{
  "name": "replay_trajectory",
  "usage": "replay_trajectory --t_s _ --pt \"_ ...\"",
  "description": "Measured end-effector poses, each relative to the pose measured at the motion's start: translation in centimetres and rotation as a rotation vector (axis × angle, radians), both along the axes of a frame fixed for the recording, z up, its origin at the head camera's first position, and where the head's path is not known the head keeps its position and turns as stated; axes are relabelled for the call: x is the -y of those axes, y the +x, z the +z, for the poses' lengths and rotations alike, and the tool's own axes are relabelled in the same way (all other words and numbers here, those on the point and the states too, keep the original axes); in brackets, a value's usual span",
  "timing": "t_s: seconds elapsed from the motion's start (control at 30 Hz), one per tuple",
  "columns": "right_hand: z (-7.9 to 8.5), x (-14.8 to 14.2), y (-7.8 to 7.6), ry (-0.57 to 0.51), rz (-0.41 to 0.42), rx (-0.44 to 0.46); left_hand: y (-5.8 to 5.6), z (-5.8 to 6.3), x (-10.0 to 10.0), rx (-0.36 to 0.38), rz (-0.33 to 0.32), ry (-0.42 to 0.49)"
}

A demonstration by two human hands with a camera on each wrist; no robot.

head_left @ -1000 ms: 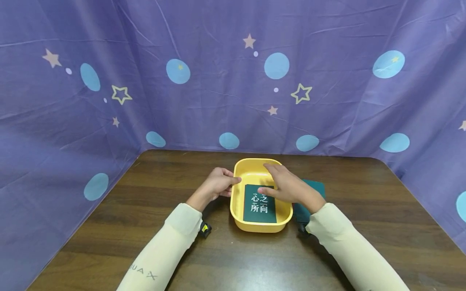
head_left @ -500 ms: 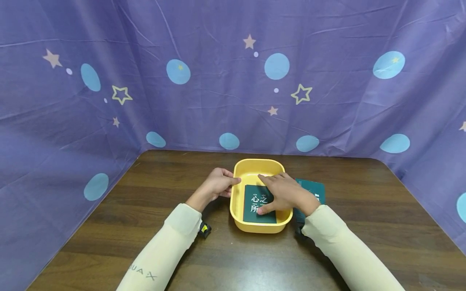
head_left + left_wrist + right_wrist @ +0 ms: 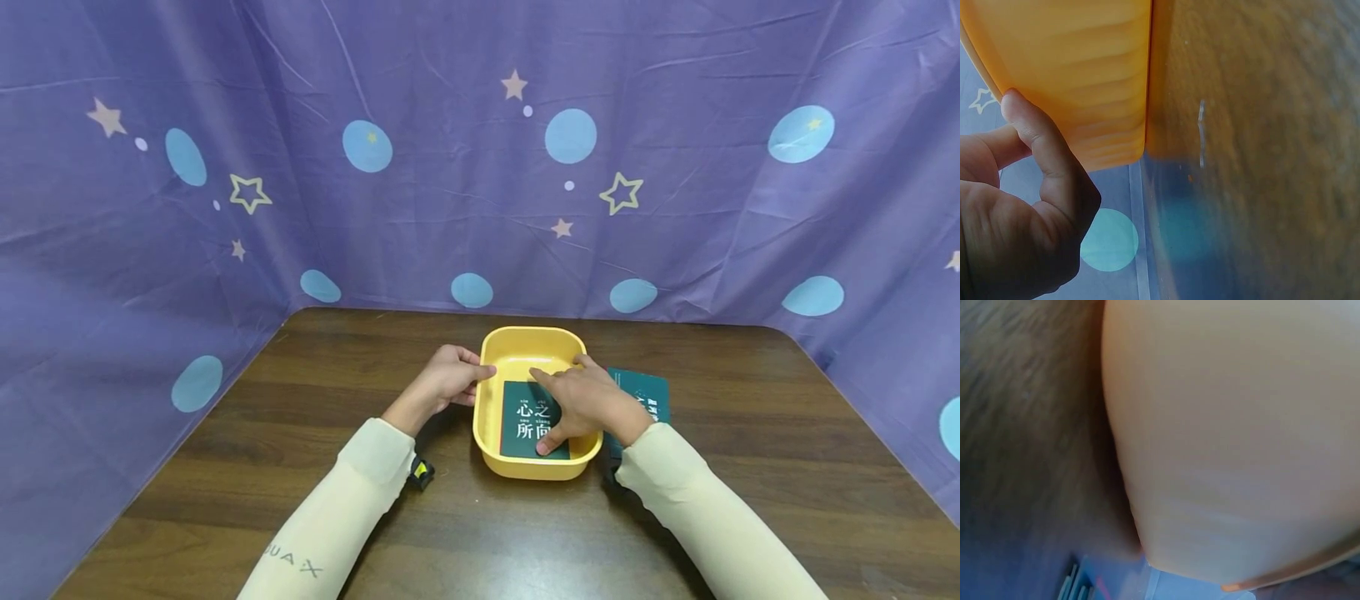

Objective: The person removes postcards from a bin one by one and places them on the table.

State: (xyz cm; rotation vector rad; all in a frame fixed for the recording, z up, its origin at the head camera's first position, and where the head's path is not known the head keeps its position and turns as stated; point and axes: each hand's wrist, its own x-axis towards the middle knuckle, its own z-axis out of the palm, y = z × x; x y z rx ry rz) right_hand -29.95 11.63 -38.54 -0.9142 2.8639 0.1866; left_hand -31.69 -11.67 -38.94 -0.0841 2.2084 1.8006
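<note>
A yellow plastic tub (image 3: pixel 536 470) stands on the table, and a dark green booklet (image 3: pixel 516 443) with white Chinese characters lies flat inside it. My left hand (image 3: pixel 447 379) pinches the tub's left rim between thumb and fingers; the left wrist view shows the thumb on the rim of the tub (image 3: pixel 1085 75). Over the tub's right side reaches my right hand (image 3: pixel 588 402), thumb and fingers spread above the booklet. Its thumb overlaps the booklet's near right part. The tub's outer wall (image 3: pixel 1229 425) fills most of the right wrist view, where the right fingers are hidden.
Right of the tub lie more dark green booklets (image 3: pixel 647 390), partly behind the right hand and wrist; the right wrist view shows several thin edges of these booklets (image 3: pixel 1075 584). A purple curtain (image 3: pixel 450 167) with stars hangs behind the brown wooden table (image 3: pixel 360 367).
My right hand has moved nearer to me over the booklet, its thumb sliding from the booklet's upper part to its near right part. The left hand and tub have stayed put.
</note>
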Motion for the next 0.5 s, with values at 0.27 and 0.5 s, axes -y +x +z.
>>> replay_trajectory --t_s 0.27,0.5 --pt "-0.02 -0.05 0.11 -0.024 0.021 -0.053 0.02 0.11 0.09 0.006 -0.006 0.005" --pt "-0.13 -0.28 0.00 -0.081 0.021 -0.075 0.05 0.13 -0.05 -0.001 -0.005 0.009"
